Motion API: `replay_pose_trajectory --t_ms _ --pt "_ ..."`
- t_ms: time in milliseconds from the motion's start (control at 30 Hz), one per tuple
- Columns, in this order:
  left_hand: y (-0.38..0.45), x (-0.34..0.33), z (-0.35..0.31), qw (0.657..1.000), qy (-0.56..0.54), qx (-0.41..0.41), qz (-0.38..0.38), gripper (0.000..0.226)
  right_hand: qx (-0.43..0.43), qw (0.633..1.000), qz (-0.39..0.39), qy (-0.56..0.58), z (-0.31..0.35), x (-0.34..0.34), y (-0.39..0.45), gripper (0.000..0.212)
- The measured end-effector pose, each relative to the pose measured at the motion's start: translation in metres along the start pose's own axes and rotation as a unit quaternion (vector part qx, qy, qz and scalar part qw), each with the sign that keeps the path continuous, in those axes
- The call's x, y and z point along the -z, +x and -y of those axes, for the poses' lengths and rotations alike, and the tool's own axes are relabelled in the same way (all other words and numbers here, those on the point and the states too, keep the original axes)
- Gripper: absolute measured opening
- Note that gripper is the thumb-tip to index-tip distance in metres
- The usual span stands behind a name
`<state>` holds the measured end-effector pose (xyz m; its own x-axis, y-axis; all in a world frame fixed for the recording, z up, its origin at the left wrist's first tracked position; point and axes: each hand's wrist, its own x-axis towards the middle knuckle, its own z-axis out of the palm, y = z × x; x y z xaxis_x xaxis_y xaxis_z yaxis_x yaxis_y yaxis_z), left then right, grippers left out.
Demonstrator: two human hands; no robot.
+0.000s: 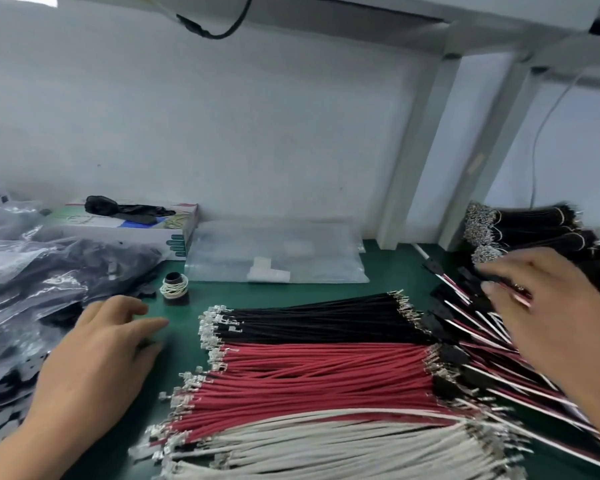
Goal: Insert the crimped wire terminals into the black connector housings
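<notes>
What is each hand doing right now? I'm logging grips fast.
Left hand: open, fingers on the green mat.
Right hand: blurred, cannot tell.

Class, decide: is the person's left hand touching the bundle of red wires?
Apart. The head view shows a strip of bare green mat between the left hand and the terminal ends of the red wires.

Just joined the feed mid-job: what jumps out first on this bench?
The fanned rows of crimped wires in the middle of the green mat: black wires farthest, red wires in the middle, white wires nearest. The left hand rests left of them beside plastic bags; the right hand, blurred, hovers over assembled leads on the right.
</notes>
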<state>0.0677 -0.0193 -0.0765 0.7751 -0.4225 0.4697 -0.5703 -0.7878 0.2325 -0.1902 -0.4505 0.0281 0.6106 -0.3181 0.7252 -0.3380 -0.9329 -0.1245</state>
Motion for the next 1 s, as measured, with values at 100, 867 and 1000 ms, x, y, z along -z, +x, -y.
replay_pose_trajectory --t_ms 100,867,1000 --pt "-0.002 0.004 -0.006 0.999 0.046 0.006 0.018 0.023 0.066 0.982 0.122 0.126 0.098 -0.026 0.018 0.013" --pt "-0.010 0.037 -0.037 0.998 0.020 -0.055 0.002 0.008 0.128 0.956 0.194 0.178 0.206 -0.090 0.064 0.014" --pt "-0.010 0.035 -0.036 0.994 0.000 -0.103 0.026 0.005 0.221 0.968 -0.012 0.116 0.209 -0.047 0.070 0.020"
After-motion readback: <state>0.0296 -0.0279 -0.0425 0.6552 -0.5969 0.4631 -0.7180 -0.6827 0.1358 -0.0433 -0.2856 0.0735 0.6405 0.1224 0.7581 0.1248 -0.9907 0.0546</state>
